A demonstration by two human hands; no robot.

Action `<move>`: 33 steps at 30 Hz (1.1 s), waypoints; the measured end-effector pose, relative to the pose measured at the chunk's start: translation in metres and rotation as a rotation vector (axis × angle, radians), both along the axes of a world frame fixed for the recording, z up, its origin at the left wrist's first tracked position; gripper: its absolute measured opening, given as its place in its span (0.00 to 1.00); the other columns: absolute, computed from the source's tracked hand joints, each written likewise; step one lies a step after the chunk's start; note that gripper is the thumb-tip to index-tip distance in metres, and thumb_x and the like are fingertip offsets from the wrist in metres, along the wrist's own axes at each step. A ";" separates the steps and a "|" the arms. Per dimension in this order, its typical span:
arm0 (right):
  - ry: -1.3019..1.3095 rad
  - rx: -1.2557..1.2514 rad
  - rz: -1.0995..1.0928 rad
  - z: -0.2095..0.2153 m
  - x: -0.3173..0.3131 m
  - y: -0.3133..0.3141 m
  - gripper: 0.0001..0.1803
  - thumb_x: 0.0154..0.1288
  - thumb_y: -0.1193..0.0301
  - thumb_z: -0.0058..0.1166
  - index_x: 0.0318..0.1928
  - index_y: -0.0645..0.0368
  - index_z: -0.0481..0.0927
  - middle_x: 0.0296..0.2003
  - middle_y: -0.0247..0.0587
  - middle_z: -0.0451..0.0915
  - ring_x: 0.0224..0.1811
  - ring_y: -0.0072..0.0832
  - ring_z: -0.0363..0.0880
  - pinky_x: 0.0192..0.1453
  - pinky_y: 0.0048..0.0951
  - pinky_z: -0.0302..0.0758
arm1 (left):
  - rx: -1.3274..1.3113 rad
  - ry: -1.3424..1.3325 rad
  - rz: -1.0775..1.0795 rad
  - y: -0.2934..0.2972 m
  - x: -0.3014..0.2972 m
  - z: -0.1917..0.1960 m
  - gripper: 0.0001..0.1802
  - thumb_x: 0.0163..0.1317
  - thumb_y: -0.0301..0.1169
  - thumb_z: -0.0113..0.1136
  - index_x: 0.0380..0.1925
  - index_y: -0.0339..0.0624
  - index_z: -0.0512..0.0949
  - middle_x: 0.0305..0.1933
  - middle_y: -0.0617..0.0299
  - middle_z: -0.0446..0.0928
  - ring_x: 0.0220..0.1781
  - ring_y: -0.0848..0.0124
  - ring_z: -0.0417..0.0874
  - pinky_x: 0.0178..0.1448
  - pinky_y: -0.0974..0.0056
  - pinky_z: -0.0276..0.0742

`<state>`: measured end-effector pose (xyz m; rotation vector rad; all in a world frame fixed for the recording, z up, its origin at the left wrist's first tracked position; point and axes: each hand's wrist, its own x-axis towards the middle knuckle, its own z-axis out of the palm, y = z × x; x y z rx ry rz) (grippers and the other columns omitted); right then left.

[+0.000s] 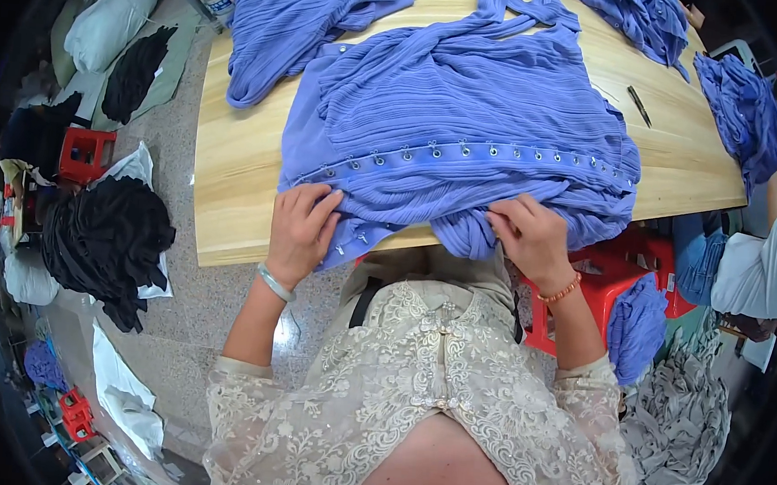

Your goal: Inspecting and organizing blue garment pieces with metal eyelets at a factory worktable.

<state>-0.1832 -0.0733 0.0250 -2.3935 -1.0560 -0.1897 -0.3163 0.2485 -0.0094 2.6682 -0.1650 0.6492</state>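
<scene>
Both hands, left hand (300, 227) and right hand (528, 235), pinch the pleated periwinkle fabric garment (469, 122) at the light wooden table's (231, 168) near edge.

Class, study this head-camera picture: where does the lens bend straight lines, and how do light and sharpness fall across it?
Head view: the wooden table edge bows with fisheye distortion; corners go black; light is even and soft, without hard shadows; the periwinkle pleated garment and both hands stay sharp.
</scene>
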 end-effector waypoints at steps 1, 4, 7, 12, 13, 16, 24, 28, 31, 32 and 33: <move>-0.008 0.001 -0.001 -0.005 -0.002 0.004 0.08 0.58 0.66 0.66 0.36 0.53 0.82 0.28 0.32 0.79 0.27 0.32 0.81 0.29 0.30 0.75 | 0.050 0.009 -0.006 0.003 0.000 -0.003 0.16 0.54 0.24 0.65 0.45 0.41 0.80 0.46 0.57 0.77 0.48 0.58 0.77 0.52 0.55 0.70; 0.186 0.023 -0.074 -0.004 -0.010 0.023 0.14 0.57 0.60 0.67 0.37 0.54 0.81 0.28 0.34 0.78 0.28 0.37 0.81 0.30 0.33 0.76 | 0.115 0.002 -0.017 0.006 0.008 0.000 0.13 0.55 0.23 0.62 0.42 0.41 0.80 0.41 0.58 0.76 0.45 0.60 0.77 0.49 0.57 0.70; 0.106 0.043 -0.096 -0.006 -0.017 0.030 0.15 0.56 0.60 0.67 0.37 0.55 0.81 0.30 0.38 0.77 0.32 0.40 0.81 0.33 0.36 0.77 | 0.142 0.031 -0.034 0.010 0.009 0.007 0.12 0.54 0.23 0.62 0.40 0.42 0.80 0.41 0.58 0.77 0.45 0.60 0.77 0.49 0.57 0.70; 0.188 0.065 -0.089 -0.014 -0.013 0.019 0.10 0.58 0.67 0.65 0.36 0.58 0.80 0.31 0.42 0.77 0.36 0.42 0.81 0.38 0.39 0.76 | -0.349 0.088 0.017 0.020 0.015 0.017 0.09 0.54 0.20 0.59 0.37 0.40 0.80 0.39 0.55 0.79 0.43 0.57 0.80 0.47 0.59 0.74; 0.266 0.103 -0.063 -0.011 -0.008 0.018 0.09 0.58 0.69 0.63 0.36 0.59 0.80 0.32 0.42 0.78 0.36 0.42 0.80 0.39 0.39 0.76 | -0.447 0.087 0.025 0.022 0.016 0.021 0.07 0.58 0.19 0.57 0.37 0.36 0.79 0.37 0.57 0.78 0.37 0.64 0.79 0.43 0.65 0.73; 0.426 0.143 -0.058 0.002 -0.004 0.016 0.06 0.60 0.73 0.60 0.36 0.62 0.79 0.33 0.44 0.78 0.36 0.42 0.79 0.41 0.37 0.75 | -0.677 0.118 0.063 0.026 0.022 0.035 0.04 0.65 0.21 0.56 0.39 0.35 0.78 0.34 0.68 0.74 0.33 0.81 0.70 0.39 0.74 0.67; 0.586 0.306 0.044 0.010 -0.001 0.014 0.09 0.63 0.73 0.59 0.43 0.62 0.80 0.40 0.44 0.81 0.36 0.37 0.80 0.42 0.28 0.77 | -0.826 0.047 0.078 0.032 0.057 0.062 0.06 0.69 0.27 0.58 0.39 0.36 0.80 0.28 0.75 0.70 0.29 0.86 0.65 0.33 0.77 0.60; 0.152 0.256 0.105 0.003 -0.008 0.030 0.13 0.61 0.72 0.62 0.47 0.59 0.81 0.43 0.44 0.82 0.38 0.41 0.81 0.44 0.35 0.79 | -0.815 -0.013 0.050 0.032 0.071 0.074 0.06 0.68 0.27 0.59 0.38 0.35 0.80 0.28 0.76 0.71 0.30 0.86 0.65 0.33 0.78 0.60; 0.009 0.218 0.172 0.002 -0.008 0.046 0.16 0.60 0.73 0.62 0.49 0.60 0.80 0.44 0.44 0.82 0.43 0.40 0.79 0.44 0.36 0.78 | -0.824 -0.031 0.036 0.031 0.078 0.085 0.06 0.68 0.27 0.59 0.38 0.35 0.81 0.29 0.76 0.72 0.30 0.86 0.65 0.34 0.78 0.60; 0.011 0.217 0.175 0.002 -0.009 0.049 0.16 0.60 0.73 0.62 0.49 0.60 0.80 0.44 0.44 0.82 0.43 0.40 0.79 0.44 0.36 0.78 | -0.813 -0.042 0.029 0.030 0.079 0.087 0.06 0.68 0.27 0.59 0.38 0.35 0.81 0.29 0.76 0.72 0.30 0.86 0.65 0.34 0.78 0.60; 0.010 0.239 0.127 0.002 -0.009 0.052 0.17 0.59 0.72 0.62 0.50 0.60 0.79 0.44 0.44 0.81 0.43 0.41 0.79 0.44 0.36 0.78 | -0.803 -0.053 0.021 0.030 0.080 0.089 0.06 0.68 0.27 0.59 0.39 0.35 0.81 0.29 0.76 0.72 0.30 0.86 0.65 0.34 0.78 0.60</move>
